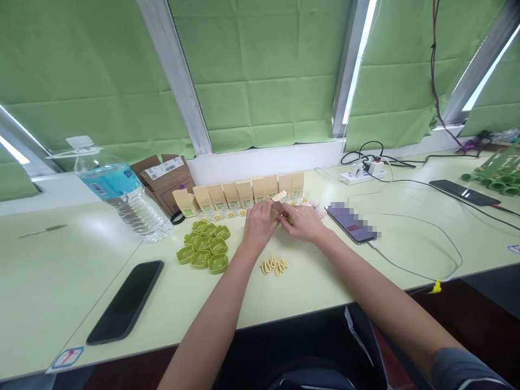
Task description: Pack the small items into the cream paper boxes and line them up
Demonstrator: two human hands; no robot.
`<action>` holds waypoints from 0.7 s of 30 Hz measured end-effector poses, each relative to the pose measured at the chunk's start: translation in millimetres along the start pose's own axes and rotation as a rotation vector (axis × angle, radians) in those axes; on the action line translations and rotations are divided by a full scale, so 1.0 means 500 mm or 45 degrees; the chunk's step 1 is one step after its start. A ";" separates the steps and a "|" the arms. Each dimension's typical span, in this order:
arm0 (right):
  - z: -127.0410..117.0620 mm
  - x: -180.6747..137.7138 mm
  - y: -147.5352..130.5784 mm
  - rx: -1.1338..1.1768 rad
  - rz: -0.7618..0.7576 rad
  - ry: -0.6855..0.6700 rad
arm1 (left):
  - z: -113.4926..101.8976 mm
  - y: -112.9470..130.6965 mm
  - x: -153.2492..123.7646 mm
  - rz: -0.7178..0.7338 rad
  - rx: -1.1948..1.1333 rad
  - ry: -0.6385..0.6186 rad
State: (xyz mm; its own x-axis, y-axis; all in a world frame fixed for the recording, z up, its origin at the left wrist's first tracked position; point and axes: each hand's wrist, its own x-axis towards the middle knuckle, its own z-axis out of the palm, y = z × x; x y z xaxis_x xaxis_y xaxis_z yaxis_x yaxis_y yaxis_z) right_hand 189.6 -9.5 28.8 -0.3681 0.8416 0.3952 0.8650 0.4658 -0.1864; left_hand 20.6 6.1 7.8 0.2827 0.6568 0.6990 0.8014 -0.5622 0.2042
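My left hand is closed around a small tan cardboard box, its pale flap standing up. From the other side, the bent fingers of my right hand pinch at the same box, and a bit of green shows by the fingertips. Most of the box is hidden by my hands. Behind them stands a row of similar tan boxes, with small clear pieces with yellow centres along its front. Several green cup-shaped pieces lie left of my hands. Small pale-yellow rings are heaped between my forearms.
A large water bottle and an open brown carton stand at the back left. A black phone lies front left. Right of my hands are a lit phone with a cable, a power strip and another phone.
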 end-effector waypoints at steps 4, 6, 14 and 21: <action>0.000 0.000 0.008 0.052 -0.033 0.006 | 0.000 0.001 0.003 -0.028 -0.063 -0.007; 0.000 0.000 0.011 0.079 -0.048 0.009 | 0.001 0.004 0.004 -0.043 -0.112 -0.016; -0.009 -0.003 0.016 0.150 0.007 0.208 | 0.001 -0.014 -0.001 -0.063 -0.123 -0.032; -0.008 -0.005 0.029 0.522 0.031 0.404 | -0.010 -0.037 -0.004 -0.240 -0.198 0.048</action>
State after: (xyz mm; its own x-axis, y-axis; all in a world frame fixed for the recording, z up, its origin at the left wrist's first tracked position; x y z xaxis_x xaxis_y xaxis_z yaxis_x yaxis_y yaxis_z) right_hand 204.2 -6.2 28.6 -0.1733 0.7589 0.6277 0.6437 0.5696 -0.5110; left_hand 2.7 12.5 6.1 0.1135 0.7400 0.6629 0.7465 -0.5038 0.4346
